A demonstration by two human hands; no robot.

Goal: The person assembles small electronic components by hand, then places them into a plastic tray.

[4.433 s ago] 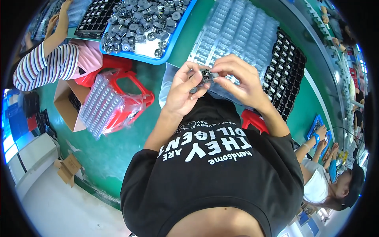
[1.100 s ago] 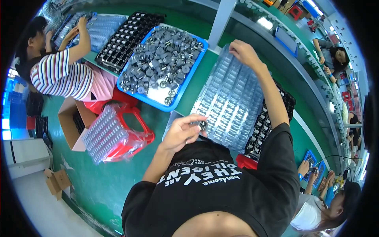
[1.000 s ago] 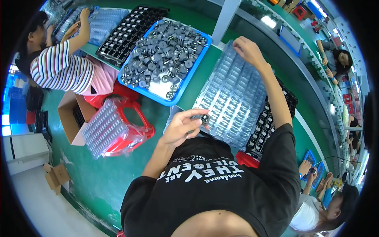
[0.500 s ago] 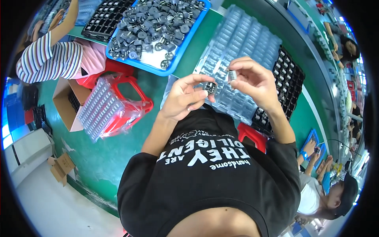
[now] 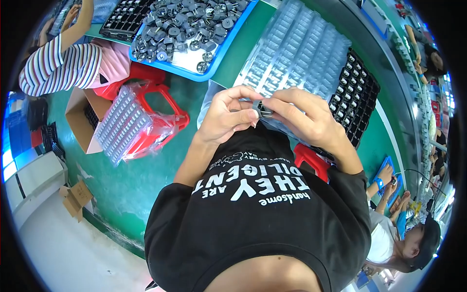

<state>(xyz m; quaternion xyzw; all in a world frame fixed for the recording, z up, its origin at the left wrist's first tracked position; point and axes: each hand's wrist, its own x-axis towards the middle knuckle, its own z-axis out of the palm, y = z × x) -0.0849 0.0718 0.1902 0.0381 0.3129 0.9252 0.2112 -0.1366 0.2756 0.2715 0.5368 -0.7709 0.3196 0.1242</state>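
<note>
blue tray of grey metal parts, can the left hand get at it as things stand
Probably yes: the blue tray lies open just ahead of the left hand, nothing between, though that hand is pinching a small part with the right hand.

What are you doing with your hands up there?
Both hands are pinching one small grey metal part together, the left hand and the right hand meeting over a clear plastic tray with rows of pockets. A blue tray heaped with similar grey parts lies further up the green table. Another person in a striped shirt works at the left.
</note>
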